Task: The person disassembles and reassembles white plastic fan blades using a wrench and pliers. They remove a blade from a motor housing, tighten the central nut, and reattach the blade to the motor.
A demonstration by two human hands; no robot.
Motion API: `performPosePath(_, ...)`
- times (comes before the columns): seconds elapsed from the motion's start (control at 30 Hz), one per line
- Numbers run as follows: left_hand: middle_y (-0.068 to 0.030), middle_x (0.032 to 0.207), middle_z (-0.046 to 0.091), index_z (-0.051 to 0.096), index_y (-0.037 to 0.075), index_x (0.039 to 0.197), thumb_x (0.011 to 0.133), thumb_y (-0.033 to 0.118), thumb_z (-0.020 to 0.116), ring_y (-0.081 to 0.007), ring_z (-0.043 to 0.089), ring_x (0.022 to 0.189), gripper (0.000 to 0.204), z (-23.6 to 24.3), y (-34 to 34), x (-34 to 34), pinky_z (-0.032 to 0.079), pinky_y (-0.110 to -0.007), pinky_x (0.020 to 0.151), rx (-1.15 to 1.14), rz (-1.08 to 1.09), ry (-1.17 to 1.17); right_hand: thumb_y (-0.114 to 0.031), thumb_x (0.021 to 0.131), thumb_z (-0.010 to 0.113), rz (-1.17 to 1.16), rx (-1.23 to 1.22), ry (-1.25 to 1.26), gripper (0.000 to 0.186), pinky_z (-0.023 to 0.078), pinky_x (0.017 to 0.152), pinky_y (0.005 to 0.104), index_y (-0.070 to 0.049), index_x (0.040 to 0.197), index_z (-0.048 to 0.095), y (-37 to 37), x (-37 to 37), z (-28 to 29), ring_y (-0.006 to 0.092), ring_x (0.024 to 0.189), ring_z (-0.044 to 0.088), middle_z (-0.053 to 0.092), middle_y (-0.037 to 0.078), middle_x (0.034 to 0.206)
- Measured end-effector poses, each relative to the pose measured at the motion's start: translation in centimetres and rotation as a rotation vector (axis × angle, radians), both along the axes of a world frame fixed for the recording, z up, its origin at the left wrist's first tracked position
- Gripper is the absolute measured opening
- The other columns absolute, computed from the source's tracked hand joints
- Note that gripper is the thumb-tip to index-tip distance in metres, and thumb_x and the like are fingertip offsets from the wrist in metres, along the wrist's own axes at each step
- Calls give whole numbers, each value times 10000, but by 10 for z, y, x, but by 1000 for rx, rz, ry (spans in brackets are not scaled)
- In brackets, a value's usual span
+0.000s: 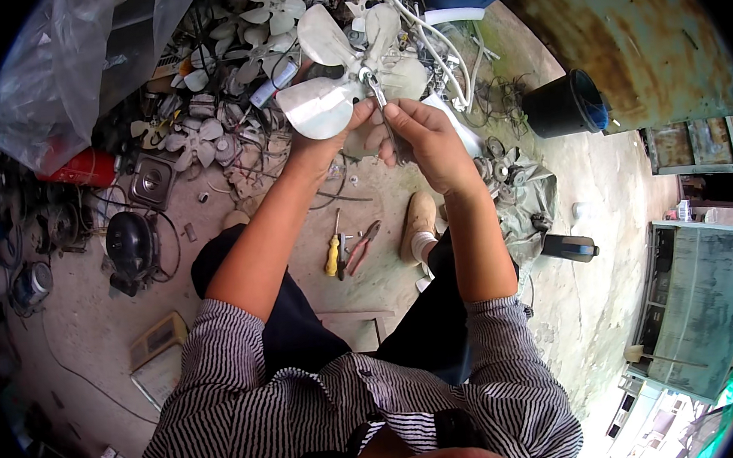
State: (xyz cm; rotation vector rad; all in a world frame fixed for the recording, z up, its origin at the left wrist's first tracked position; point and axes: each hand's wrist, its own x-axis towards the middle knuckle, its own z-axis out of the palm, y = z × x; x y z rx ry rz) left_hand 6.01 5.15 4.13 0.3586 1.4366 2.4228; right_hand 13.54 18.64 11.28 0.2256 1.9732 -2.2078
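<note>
Head view, looking straight down: the person is sitting over a concrete floor point(235, 200) with both arms stretched out in front. The left hand point(325, 142) is curled shut around a metal fan point(345, 63), gripping it from below near the hub, so the blades are fanning out above the fingers. The right hand point(424, 134) is closed on a thin metal tool point(378, 99), and its tip is sitting right at the fan's hub. Can't tell exactly what kind of tool it is, since most of it is hidden in the fist. So the fan is being held up in the air between the two hands, well above the floor.

Down on the floor between the legs, a yellow screwdriver point(332, 253) and red pliers point(364, 246) are lying just beside each other. A pile of white plastic fans point(259, 18) is sitting behind the hands. A black bucket point(565, 103) is standing off to the right, a black compressor point(131, 243) is off to the left, and a red cylinder point(82, 169) is lying near a clear plastic bag point(53, 73).
</note>
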Motion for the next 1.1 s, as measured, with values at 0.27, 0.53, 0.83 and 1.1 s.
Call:
performPosePath(0.27, -35, 1028, 583, 385, 52, 1280, 743, 36, 747, -132, 567, 935, 647, -3, 0, 2, 485, -287, 823, -11, -122, -96, -264, 975, 497, -36, 46, -50, 292, 442, 566, 196, -2, 1003, 623, 10, 3, 0, 62, 601, 547, 648, 37, 777)
performPosePath(0.53, -58, 1094, 559, 376, 42, 1267, 710, -14, 751, -162, 560, 1003, 673, -11, 5, 1, 496, -294, 839, -104, 26, 24, -257, 974, 500, -21, -90, -77, 302, 445, 576, 219, 8, 1055, 620, 10, 2, -8, 96, 604, 548, 664, 73, 835)
performPosePath(0.83, -91, 1105, 559, 308, 20, 1300, 679, 43, 792, -197, 555, 1033, 788, -20, 6, -7, 473, -322, 876, -354, 292, 614, -266, 972, 508, -10, -77, -42, 298, 489, 577, 219, -2, 1021, 639, 11, 2, -16, 99, 640, 612, 680, 77, 843)
performPosePath(1.1, -131, 1185, 514, 189, 2, 1351, 663, 176, 831, -221, 519, 1095, 957, -21, 3, -2, 415, -345, 949, -227, 241, 426, -269, 970, 508, 10, 53, -43, 307, 433, 570, 211, -1, 1025, 648, 11, 4, -11, 82, 601, 542, 645, 32, 787)
